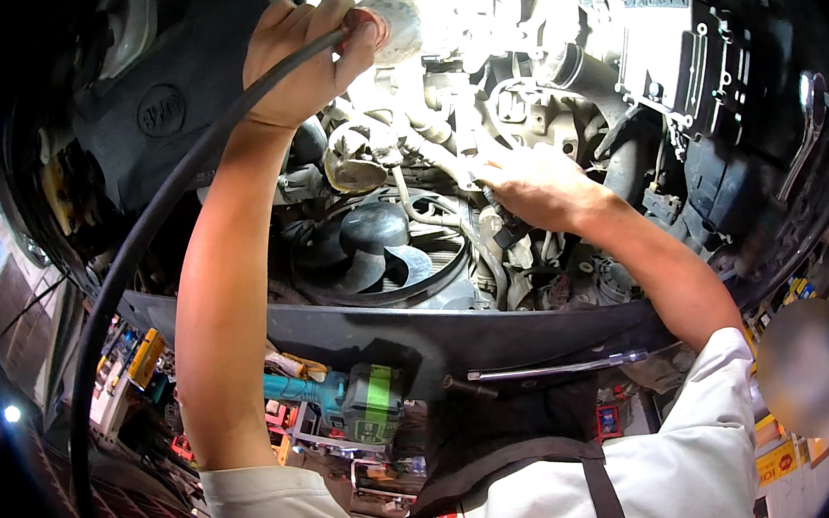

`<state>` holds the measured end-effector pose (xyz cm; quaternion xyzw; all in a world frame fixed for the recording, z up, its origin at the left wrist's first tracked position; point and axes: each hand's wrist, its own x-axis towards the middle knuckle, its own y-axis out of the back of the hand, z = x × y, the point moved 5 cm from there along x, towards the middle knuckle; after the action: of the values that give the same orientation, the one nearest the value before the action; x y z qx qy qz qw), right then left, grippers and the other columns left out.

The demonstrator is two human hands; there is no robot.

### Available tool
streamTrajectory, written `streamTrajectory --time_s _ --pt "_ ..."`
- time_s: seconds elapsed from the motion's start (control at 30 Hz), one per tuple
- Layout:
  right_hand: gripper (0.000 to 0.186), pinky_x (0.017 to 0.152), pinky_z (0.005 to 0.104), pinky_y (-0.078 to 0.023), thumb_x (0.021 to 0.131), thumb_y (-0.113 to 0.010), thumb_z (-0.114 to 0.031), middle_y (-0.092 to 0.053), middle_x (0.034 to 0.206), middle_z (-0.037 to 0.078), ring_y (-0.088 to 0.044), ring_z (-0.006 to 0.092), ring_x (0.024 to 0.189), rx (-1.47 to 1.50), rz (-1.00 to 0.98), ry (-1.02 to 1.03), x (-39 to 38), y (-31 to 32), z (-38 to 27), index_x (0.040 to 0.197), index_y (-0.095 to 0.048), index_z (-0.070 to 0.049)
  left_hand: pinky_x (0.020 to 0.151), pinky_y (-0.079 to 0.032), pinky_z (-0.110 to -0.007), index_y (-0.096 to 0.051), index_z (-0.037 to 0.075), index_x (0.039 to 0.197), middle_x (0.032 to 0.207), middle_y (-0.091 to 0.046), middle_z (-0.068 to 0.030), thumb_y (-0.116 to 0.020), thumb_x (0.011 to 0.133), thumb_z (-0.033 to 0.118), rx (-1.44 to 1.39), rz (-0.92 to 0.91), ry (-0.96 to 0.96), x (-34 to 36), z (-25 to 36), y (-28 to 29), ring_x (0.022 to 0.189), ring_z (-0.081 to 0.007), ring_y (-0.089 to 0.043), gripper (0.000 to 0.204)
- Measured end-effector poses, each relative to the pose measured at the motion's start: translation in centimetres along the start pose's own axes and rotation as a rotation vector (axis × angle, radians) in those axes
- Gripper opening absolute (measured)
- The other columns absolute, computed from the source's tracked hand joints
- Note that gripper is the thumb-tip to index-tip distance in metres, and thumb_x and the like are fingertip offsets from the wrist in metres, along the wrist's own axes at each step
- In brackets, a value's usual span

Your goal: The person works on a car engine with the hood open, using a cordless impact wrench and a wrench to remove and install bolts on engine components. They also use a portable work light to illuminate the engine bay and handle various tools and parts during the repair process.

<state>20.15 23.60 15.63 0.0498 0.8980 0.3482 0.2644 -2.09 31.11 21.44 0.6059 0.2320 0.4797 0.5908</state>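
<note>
High in the engine bay, my left hand (299,59) is closed round the red end of a corded work lamp (394,29). Its thick black cable (161,196) hangs down past the left forearm. Strong light washes out the engine (474,21) ahead of it. Lower and to the right, my right hand (540,189) reaches among hoses and metal parts, fingers bent together. Whatever its fingertips grip is hidden by glare and by the hand. A pale hose (430,151) runs close to these fingers, and a black cooling fan (374,243) lies to their left.
A chrome bar tool (555,368) lies along the front edge, near a teal cordless power tool (323,393) with a green battery. At right are a finned metal box (661,54), a wrench (804,131) on the bay's side and a blurred round patch (813,369).
</note>
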Motion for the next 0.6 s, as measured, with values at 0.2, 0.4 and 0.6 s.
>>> streamTrajectory --time_s 0.2,0.4,0.6 --pt "0.026 0.066 0.0373 -0.051 0.082 -0.051 -0.010 -0.060 0.095 0.012 -0.061 0.0279 0.082 0.025 0.062 0.069 -0.2 -0.2 0.1 0.108 -0.053 -0.006 0.068 -0.043 -0.032 -0.056 0.008 0.090 0.073 -0.057 -0.0056 -0.056 0.083 0.024 0.043 0.029 -0.051 0.5 0.5 0.0 0.063 -0.0203 -0.055 0.018" --pt "0.026 0.067 0.0377 -0.050 0.084 -0.053 -0.012 -0.058 0.097 0.013 -0.059 0.0288 0.084 -0.015 -0.028 0.070 0.0 -0.3 -0.1 0.109 -0.053 -0.006 0.065 -0.038 -0.030 -0.053 0.011 0.079 0.070 -0.048 -0.0008 -0.056 0.080 0.019 0.425 0.207 -0.292 0.9 2.9 1.7 0.062 -0.0172 -0.049 0.009" --pt "0.027 0.071 0.0379 -0.050 0.083 -0.056 -0.014 -0.057 0.101 0.013 -0.059 0.0289 0.089 -0.101 -0.005 0.065 0.1 -0.2 -0.8 0.110 -0.053 -0.008 0.060 -0.040 -0.033 -0.053 0.009 0.074 0.068 -0.054 -0.0029 -0.058 0.080 0.022 0.251 0.247 -0.224 0.3 2.0 1.4 0.059 -0.0194 -0.053 0.015"
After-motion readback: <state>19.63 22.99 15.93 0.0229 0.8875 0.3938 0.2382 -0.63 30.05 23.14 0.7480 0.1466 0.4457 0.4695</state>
